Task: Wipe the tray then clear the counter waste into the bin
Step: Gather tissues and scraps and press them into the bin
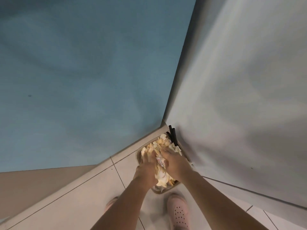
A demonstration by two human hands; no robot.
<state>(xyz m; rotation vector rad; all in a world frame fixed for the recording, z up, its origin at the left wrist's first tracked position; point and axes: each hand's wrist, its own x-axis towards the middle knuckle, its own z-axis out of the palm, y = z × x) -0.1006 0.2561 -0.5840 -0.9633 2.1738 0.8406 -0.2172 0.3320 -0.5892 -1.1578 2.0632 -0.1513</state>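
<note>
A bin [139, 155] stands on the floor in the corner where a blue wall meets a grey one. It is heaped with crumpled pale paper waste [160, 143]. Both my hands are down on the heap. My left hand [147, 165] lies on the left side of the paper with its fingers spread over it. My right hand [172, 161] presses the right side, and a wad with red print [160, 161] shows between the two hands. Whether the fingers curl round the paper is hidden. Two black straws [172, 134] stick up at the bin's far edge.
The blue wall [83, 72] is on the left and the grey wall [240, 80] on the right, and they close in the bin. Pale floor tiles [99, 188] run under me. My pink perforated shoe [178, 211] stands just behind the bin.
</note>
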